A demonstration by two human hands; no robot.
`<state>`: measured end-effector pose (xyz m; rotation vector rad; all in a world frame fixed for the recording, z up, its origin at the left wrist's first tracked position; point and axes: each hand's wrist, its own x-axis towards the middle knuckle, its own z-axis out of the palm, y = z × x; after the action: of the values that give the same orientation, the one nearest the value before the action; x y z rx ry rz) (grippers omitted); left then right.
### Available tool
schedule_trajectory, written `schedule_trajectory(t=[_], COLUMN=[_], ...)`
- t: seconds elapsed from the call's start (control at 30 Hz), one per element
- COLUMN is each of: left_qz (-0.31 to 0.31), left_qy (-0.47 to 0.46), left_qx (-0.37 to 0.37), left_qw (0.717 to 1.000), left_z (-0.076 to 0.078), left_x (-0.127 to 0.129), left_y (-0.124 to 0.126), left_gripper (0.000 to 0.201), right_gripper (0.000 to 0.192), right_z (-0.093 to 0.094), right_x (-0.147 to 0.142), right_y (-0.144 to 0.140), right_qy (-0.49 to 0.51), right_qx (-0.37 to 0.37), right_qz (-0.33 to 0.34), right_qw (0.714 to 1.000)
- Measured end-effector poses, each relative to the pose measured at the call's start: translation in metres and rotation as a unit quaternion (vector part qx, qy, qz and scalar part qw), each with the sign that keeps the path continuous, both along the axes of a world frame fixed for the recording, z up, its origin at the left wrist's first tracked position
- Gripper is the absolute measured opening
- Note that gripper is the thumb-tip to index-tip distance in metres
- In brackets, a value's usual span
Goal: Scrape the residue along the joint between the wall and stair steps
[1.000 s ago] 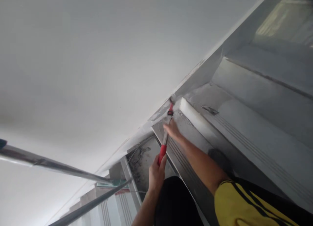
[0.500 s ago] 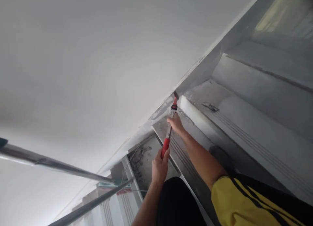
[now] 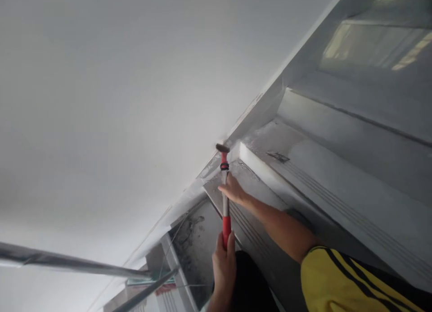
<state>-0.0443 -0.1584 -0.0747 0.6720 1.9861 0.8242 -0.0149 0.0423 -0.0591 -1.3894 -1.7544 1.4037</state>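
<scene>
A long tool (image 3: 226, 208) with a red grip, a bare metal shaft and a short dark crosswise head is held in both hands. My left hand (image 3: 224, 260) is closed round the red grip at the lower end. Higher up, my right hand (image 3: 232, 189) is wrapped round the metal shaft just below the red and black neck. The dark head stands in front of the white wall (image 3: 135, 100), at the top edge of the grey skirting (image 3: 259, 109); whether it touches cannot be made out.
Grey stone stairs (image 3: 324, 168) climb to the right, with scuffs near the wall. Below, one step (image 3: 199, 235) shows a rough, stained surface. Metal rails (image 3: 84, 264) cross the lower left. A thin cord runs near the rough step. My knee is at the bottom.
The tool's head has come away from the corner by the step and lifted left, towards the wall. Both hands have moved down and left in view with it; the camera view has shifted too.
</scene>
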Motion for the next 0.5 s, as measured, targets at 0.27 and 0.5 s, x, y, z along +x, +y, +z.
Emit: schedule_trajectory(t=[0.27, 0.5], left_qz=[-0.002, -0.013], left_qy=[0.034, 0.042], left_qx=[-0.012, -0.016], left_qw=[0.999, 0.999], left_z=[0.006, 0.013], left_x=[-0.020, -0.020], left_y=[0.002, 0.002], left_gripper=[0.049, 0.049], right_gripper=[0.026, 0.026], right_z=[0.002, 0.003], right_x=[-0.011, -0.013], right_y=[-0.001, 0.000], right_qy=[0.035, 0.076], right_qx=[-0.013, -0.022], right_qz=[-0.016, -0.057], right_qw=[0.999, 0.995])
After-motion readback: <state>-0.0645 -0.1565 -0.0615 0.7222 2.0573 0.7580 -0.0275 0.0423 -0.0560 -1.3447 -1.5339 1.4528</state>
